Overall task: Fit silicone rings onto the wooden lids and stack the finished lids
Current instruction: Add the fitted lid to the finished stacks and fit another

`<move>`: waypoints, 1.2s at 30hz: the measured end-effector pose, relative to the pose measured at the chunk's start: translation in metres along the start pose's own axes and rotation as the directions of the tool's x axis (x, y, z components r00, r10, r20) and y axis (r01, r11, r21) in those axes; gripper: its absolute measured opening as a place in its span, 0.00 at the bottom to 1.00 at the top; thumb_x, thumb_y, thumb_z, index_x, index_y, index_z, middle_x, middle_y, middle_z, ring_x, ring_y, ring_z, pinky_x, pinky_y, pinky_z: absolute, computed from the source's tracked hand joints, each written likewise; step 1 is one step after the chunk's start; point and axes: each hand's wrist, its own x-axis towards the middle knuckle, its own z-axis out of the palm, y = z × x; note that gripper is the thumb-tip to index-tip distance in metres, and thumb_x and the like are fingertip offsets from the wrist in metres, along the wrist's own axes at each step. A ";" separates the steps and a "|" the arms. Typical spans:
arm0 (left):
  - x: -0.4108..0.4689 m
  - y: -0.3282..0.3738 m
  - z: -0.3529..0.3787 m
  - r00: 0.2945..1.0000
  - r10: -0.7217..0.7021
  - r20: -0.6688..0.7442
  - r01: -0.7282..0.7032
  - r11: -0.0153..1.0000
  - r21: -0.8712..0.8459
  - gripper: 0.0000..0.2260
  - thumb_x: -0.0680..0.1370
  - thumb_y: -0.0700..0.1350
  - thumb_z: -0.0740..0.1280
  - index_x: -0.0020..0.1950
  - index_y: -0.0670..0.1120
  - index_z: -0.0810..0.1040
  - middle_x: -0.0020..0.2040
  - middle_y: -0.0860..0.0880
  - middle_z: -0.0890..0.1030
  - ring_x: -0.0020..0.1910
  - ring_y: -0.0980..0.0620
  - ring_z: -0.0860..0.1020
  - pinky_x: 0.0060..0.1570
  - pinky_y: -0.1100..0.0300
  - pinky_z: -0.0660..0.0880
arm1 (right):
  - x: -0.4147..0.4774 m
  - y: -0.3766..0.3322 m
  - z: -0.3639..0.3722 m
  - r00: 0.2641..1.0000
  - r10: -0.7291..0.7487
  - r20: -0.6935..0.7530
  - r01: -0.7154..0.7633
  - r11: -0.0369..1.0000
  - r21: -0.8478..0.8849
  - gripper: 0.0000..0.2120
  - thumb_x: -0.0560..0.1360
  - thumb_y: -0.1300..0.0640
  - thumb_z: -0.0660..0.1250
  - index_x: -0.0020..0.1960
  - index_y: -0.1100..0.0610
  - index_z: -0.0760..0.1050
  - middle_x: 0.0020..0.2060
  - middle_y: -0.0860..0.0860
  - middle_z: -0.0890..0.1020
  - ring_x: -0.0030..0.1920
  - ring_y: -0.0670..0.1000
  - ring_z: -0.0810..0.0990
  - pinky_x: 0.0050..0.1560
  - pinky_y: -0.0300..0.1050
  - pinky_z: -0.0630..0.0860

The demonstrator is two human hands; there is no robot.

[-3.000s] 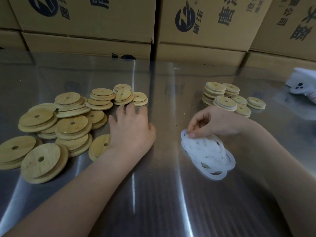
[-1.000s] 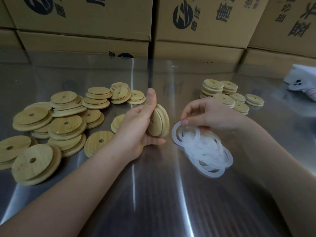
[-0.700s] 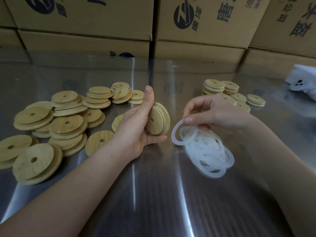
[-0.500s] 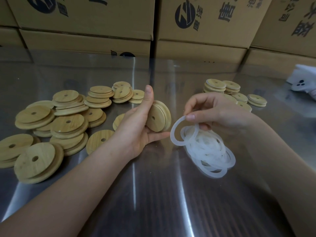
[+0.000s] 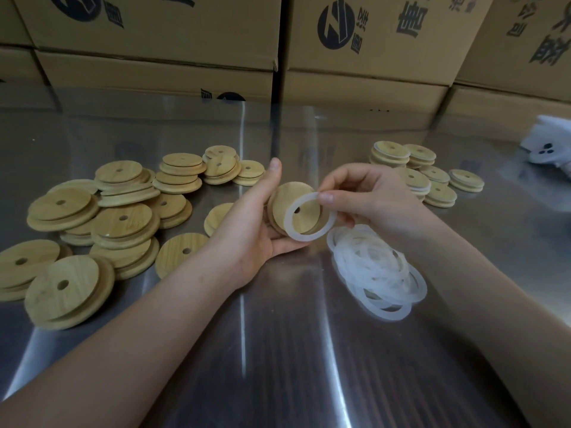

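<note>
Lifted up and leftward in the past half second, one silicone ring now overlaps the face of the wooden lid where before it hung beside it, and the lid has turned more toward me. My right hand pinches the ring's top edge between thumb and forefinger. My left hand grasps the lid on edge, thumb up along its back and fingers curled beneath, above the steel table. One ring and one lid are in hand. The loose rings lie in one pile just below my right wrist, too overlapped to count. To the left, the bare lids sprawl in a heap of more than a dozen, each with a centre hole. Beyond my right hand, the finished lids stand in six low stacks, white rims showing on some, the nearest partly hidden by my knuckles. Cardboard cartons printed in dark characters are stacked along the table's far edge, all closed, so their contents cannot be seen. At the right edge sits a white object with three dark dots that I cannot identify.
</note>
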 end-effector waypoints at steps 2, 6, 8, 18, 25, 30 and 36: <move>0.000 -0.001 0.001 1.000 0.014 0.021 -0.015 0.999 0.041 0.31 0.71 0.65 0.66 0.65 0.44 0.77 0.52 0.45 0.86 0.51 0.47 0.85 0.44 0.50 0.83 | 0.000 0.000 0.003 0.999 -0.010 -0.054 0.008 1.000 -0.023 0.05 0.72 0.63 0.73 0.40 0.55 0.83 0.32 0.51 0.80 0.29 0.46 0.73 0.29 0.37 0.71; -0.001 -0.004 0.003 0.996 0.068 0.060 -0.076 0.988 0.138 0.27 0.70 0.64 0.68 0.61 0.47 0.80 0.54 0.48 0.85 0.54 0.49 0.84 0.50 0.50 0.82 | 0.000 0.000 0.006 0.990 -0.024 -0.136 0.019 0.999 -0.042 0.04 0.73 0.62 0.73 0.41 0.55 0.83 0.32 0.51 0.81 0.30 0.46 0.74 0.29 0.37 0.72; -0.001 -0.006 0.004 0.992 0.109 0.063 -0.119 0.975 0.188 0.23 0.70 0.60 0.70 0.59 0.49 0.82 0.56 0.49 0.84 0.56 0.50 0.83 0.52 0.50 0.81 | 0.000 0.000 0.007 0.986 -0.039 -0.164 0.030 0.998 -0.053 0.05 0.73 0.62 0.72 0.41 0.53 0.83 0.32 0.49 0.81 0.30 0.46 0.74 0.29 0.37 0.72; 0.002 -0.017 0.004 0.958 0.272 0.088 -0.285 0.895 0.342 0.12 0.79 0.39 0.67 0.60 0.51 0.79 0.51 0.49 0.85 0.53 0.53 0.83 0.50 0.56 0.82 | 0.001 0.003 0.009 0.968 -0.081 -0.239 0.052 0.991 -0.123 0.05 0.73 0.63 0.73 0.42 0.54 0.83 0.38 0.49 0.85 0.41 0.47 0.82 0.44 0.38 0.78; 0.004 -0.017 0.002 0.944 0.318 0.083 -0.326 0.875 0.359 0.15 0.81 0.39 0.65 0.65 0.53 0.78 0.53 0.53 0.85 0.53 0.57 0.83 0.52 0.57 0.81 | 0.003 0.008 0.010 0.959 -0.078 -0.271 0.047 0.992 -0.120 0.05 0.73 0.63 0.73 0.42 0.54 0.82 0.38 0.50 0.84 0.42 0.49 0.81 0.48 0.42 0.79; 0.003 -0.017 0.003 0.887 0.455 0.078 -0.442 0.788 0.429 0.16 0.81 0.38 0.64 0.63 0.58 0.75 0.55 0.54 0.82 0.53 0.57 0.82 0.48 0.55 0.82 | 0.005 0.011 0.010 0.955 -0.071 -0.290 0.038 0.992 -0.118 0.05 0.73 0.63 0.73 0.42 0.54 0.83 0.39 0.52 0.85 0.44 0.52 0.82 0.52 0.49 0.80; -0.003 -0.016 0.006 0.800 0.584 0.137 -0.557 0.639 0.531 0.10 0.81 0.41 0.64 0.59 0.54 0.73 0.51 0.47 0.82 0.51 0.48 0.82 0.50 0.42 0.81 | 0.005 0.012 0.011 0.962 -0.075 -0.263 0.049 0.993 -0.106 0.06 0.74 0.63 0.72 0.42 0.53 0.82 0.38 0.50 0.84 0.41 0.48 0.82 0.43 0.40 0.78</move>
